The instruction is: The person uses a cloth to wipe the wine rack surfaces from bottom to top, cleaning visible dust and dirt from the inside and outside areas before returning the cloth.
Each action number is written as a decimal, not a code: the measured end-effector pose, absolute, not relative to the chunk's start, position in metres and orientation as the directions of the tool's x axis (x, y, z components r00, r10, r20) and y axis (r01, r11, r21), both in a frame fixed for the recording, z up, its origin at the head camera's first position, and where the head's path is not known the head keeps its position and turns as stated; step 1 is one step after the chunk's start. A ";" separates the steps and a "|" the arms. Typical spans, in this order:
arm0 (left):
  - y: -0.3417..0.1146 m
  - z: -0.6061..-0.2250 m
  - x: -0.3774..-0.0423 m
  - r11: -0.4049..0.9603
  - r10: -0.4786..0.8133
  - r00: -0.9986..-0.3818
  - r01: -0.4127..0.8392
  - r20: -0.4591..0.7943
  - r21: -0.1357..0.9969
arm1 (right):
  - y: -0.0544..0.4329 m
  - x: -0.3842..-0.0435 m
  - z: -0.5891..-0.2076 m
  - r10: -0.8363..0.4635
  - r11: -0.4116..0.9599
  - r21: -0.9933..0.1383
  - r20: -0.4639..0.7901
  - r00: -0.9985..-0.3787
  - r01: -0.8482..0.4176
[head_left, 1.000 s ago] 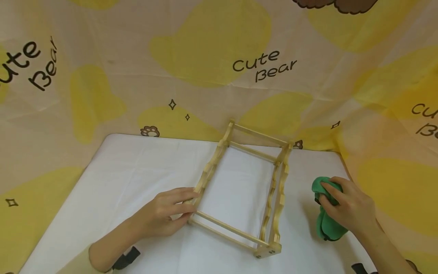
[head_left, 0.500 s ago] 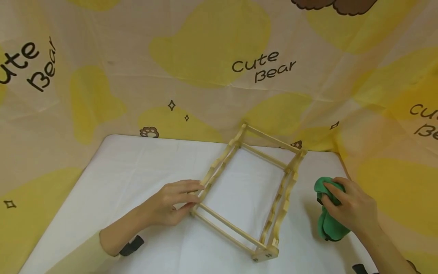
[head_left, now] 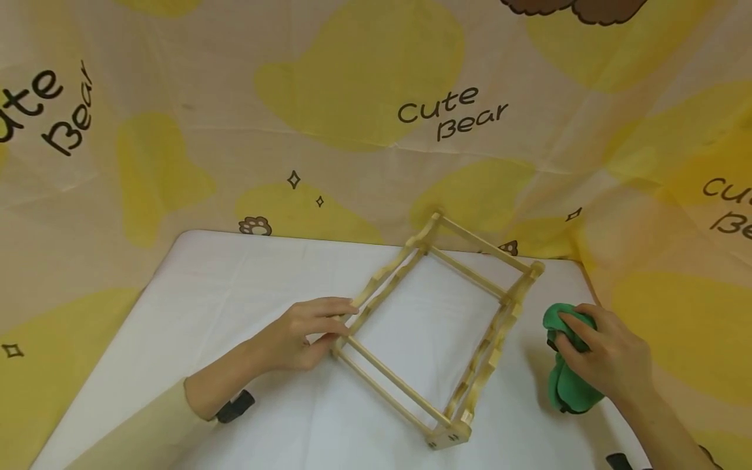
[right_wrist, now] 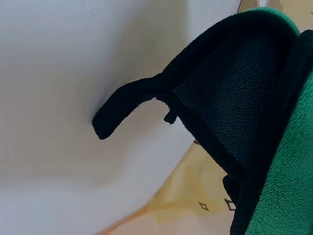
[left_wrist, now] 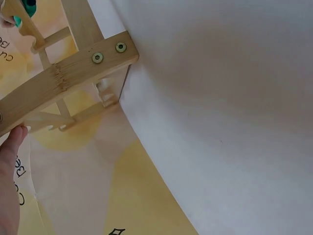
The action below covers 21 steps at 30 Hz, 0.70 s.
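A light wooden rack (head_left: 399,382) with scalloped side rails and crossbars stands at a slant on the white table. My left hand (head_left: 305,334) holds it by the near left corner, fingers over the rail and thumb below. In the left wrist view, two bolt heads show on the rack's end piece (left_wrist: 58,81), and a fingertip touches its edge. To the right of the rack, my right hand (head_left: 613,356) grips a bunched green cloth (head_left: 572,388). The right wrist view shows the cloth's black edging and dark underside (right_wrist: 234,73); the fingers are hidden there.
The white tabletop (head_left: 247,281) is bounded at the back and sides by a yellow-patterned fabric (head_left: 352,85) printed with "Cute Bear". The rack's far end reaches close to the back fabric.
The rack has turned, its far end swinging right and its near left corner shifting away from me. My left hand moved with it. The right hand and cloth shifted slightly right.
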<state>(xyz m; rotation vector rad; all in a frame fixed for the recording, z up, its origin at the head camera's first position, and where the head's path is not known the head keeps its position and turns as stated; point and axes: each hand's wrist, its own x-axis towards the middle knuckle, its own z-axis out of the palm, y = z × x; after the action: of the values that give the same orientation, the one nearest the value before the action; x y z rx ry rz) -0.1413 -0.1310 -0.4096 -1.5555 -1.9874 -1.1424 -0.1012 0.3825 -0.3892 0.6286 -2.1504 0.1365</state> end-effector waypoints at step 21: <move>-0.145 -0.412 -0.166 0.151 0.571 -0.482 0.857 0.664 0.492 | 0.387 -0.100 -0.393 -0.375 0.875 0.104 0.763 -0.526 -0.472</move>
<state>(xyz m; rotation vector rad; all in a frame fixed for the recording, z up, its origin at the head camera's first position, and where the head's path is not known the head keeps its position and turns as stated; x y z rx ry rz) -0.1660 -0.1453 -0.4119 -1.3745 -2.1128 -1.2504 -0.0999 0.3865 -0.3933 0.6081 -2.1830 0.1448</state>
